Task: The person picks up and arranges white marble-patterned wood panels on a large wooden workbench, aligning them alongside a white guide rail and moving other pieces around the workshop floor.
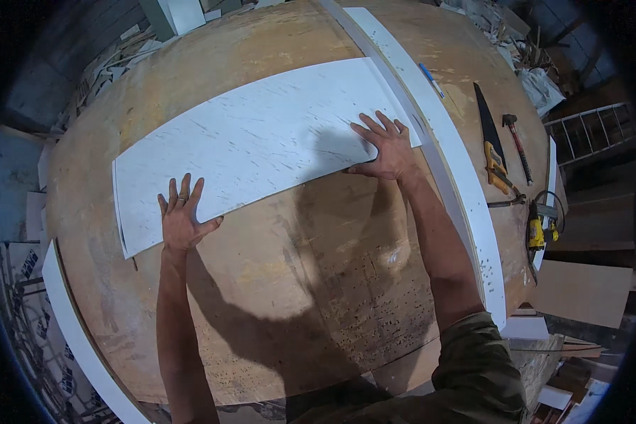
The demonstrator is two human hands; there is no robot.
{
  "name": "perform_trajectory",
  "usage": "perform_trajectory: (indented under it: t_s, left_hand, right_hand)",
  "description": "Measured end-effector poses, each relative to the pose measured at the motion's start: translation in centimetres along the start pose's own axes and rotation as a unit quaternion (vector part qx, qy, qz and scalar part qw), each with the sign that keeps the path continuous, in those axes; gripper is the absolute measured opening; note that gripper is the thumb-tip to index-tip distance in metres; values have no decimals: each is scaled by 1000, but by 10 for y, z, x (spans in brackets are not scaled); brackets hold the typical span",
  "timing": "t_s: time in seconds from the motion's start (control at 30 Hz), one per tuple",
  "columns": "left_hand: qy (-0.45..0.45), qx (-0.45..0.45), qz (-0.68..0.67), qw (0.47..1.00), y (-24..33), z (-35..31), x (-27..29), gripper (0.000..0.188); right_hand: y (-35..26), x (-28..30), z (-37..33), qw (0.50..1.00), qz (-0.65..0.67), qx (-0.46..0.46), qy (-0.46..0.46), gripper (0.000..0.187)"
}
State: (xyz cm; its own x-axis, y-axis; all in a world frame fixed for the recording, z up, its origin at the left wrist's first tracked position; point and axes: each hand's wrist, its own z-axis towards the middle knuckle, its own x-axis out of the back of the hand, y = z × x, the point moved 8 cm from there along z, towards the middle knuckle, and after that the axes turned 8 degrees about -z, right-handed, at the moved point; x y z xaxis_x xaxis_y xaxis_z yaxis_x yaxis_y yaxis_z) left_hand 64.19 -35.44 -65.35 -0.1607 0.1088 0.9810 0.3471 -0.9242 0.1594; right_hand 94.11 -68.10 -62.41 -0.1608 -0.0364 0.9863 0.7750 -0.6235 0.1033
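A white panel with grey streaks (pixel 261 127) lies across the wooden worktable (pixel 261 283). My left hand (pixel 182 215) rests on its near left part, fingers spread. Near the panel's right end, my right hand (pixel 387 148) lies on the near edge, its fingers also spread. Neither hand grips anything. A long white board (pixel 438 134) runs front to back just right of the panel, its side facing the panel, and my right forearm passes close beside it. The panel's right end meets or nearly meets this board; I cannot tell whether they touch.
Right of the long board lie a blue pen (pixel 432 79), a handsaw (pixel 495 159), a hammer (pixel 518 150) and a yellow power tool (pixel 538 230). Another white strip (pixel 85 336) lines the table's left edge. A metal ladder (pixel 590 134) and scrap boards (pixel 579 290) are at right.
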Motion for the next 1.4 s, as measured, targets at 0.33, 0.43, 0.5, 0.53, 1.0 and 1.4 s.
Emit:
perform_trajectory:
  t_s: [0.33,0.43,0.5,0.53,1.0,1.4]
  left_hand:
    - [13,-1,-5,1000,-5,16,-4,99]
    - [14,18,0,1000,-25,17,2,99]
    - [7,3,-15,1000,-25,30,-1,100]
    - [-11,8,-15,1000,-25,38,-1,101]
    - [-11,42,23,999,-42,154,32,82]
    - [312,179,-99,928,-23,175,30,38]
  right_hand:
    - [4,-7,22,1000,-3,6,15,105]
    - [-14,-13,47,999,8,39,34,104]
    - [-4,-15,52,995,29,58,69,103]
    - [-9,-11,57,998,-3,48,44,100]
    - [27,-22,182,999,-21,11,34,95]
    - [33,-41,243,998,-36,8,42,89]
